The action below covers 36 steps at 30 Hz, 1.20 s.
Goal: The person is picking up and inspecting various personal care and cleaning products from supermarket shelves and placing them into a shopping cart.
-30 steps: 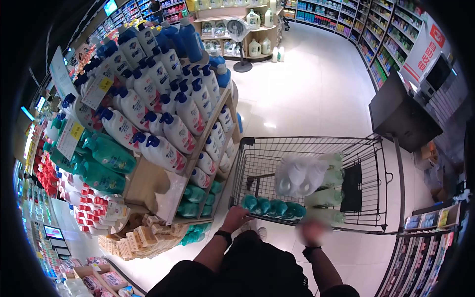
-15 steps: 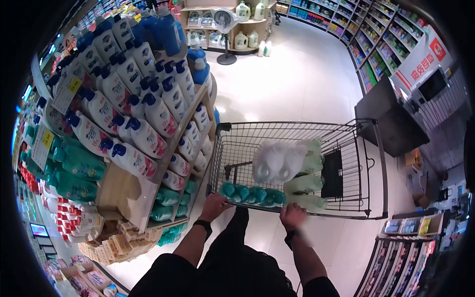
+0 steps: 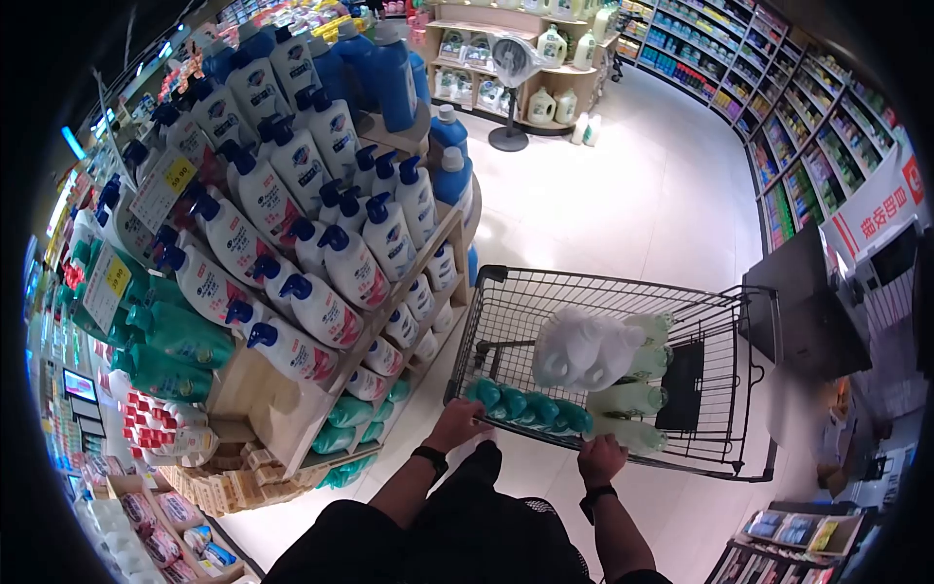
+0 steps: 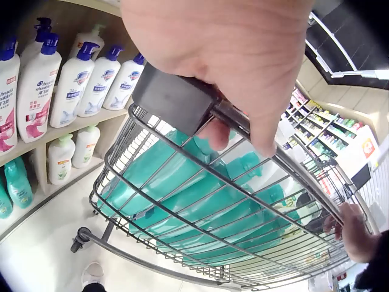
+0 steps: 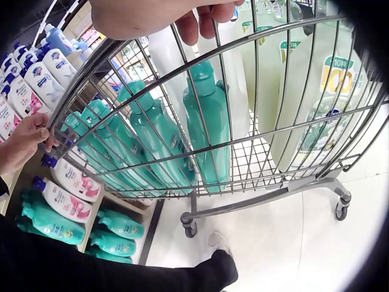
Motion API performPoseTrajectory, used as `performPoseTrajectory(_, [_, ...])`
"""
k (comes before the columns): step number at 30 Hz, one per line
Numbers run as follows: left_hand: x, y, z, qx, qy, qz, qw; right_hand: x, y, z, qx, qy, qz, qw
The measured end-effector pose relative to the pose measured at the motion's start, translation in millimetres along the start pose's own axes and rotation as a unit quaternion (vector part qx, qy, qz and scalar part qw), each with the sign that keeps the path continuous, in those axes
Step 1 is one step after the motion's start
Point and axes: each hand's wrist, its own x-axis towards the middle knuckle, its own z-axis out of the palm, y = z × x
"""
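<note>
A wire shopping cart (image 3: 623, 279) stands in front of me. My left hand (image 3: 457, 425) grips its near rim by the corner, fingers curled round the bar beside a grey corner piece (image 4: 170, 100) in the left wrist view. Farther right along the same rim, my right hand (image 3: 602, 459) holds on with its fingers bent over the wire. Several teal bottles (image 3: 530, 409) lie in a row inside the cart, just past my hands. Beyond them are white bottles (image 3: 584, 355) in clear wrap, with pale green bottles (image 3: 628, 433) to their right.
Close on the left stands a tiered display (image 3: 263, 389) of pump bottles and teal bottles. A standing fan (image 3: 508, 136) is ahead beside a shelf of jugs. At the right are a dark cabinet (image 3: 803, 302) and a small shelf rack (image 3: 798, 530). Pale floor (image 3: 603, 204) stretches forward.
The head view swung one way, then back. The dark cabinet has shifted right in view and the low rack at right has dropped lower. Both hands stay on the cart's rim.
</note>
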Motion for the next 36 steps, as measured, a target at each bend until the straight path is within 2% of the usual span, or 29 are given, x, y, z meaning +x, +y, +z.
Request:
performPoseTrajectory(3, [21.7,-5.4,3.5,-0.011,0.004,-0.001,1.000,21.3,6.9,7.4,-0.010,0.005,-0.007,1.000])
performPoseTrajectory(5, [34.0,-8.3,3.6,-0.015,-0.007,0.003,1.000,33.8,10.0,11.2,-0.035,-0.035,0.008,0.999])
performPoseTrajectory(8, [58.7,-6.7,1.4,-0.075,-0.031,-0.039,0.996,56.6,13.1,13.3,-0.038,-0.043,0.012,0.998])
performPoseTrajectory(10, [69.6,-2.1,0.2,-0.019,-0.028,-0.023,0.999,71.5,14.7,13.7,-0.034,-0.050,0.020,0.998])
performPoseTrajectory(15, [94.5,-6.2,6.3,-0.013,-0.011,-0.004,1.000,99.7,24.4,23.3,-0.045,-0.072,0.020,0.996])
performPoseTrajectory(17, [107.8,-6.4,6.8,-0.008,-0.005,0.000,1.000,114.3,27.8,27.4,-0.051,-0.120,0.053,0.990])
performPoseTrajectory(21, [126.9,-5.8,12.7,0.004,0.003,-0.003,1.000,133.9,37.8,33.8,-0.056,-0.138,0.041,0.988])
performPoseTrajectory(32, [180.4,10.0,17.9,-0.005,-0.007,-0.060,0.998,193.2,62.6,42.4,0.014,-0.052,-0.012,0.998])
performPoseTrajectory(36, [200.3,20.8,18.8,0.026,0.003,-0.072,0.997,217.2,72.3,43.3,0.021,-0.046,-0.025,0.998])
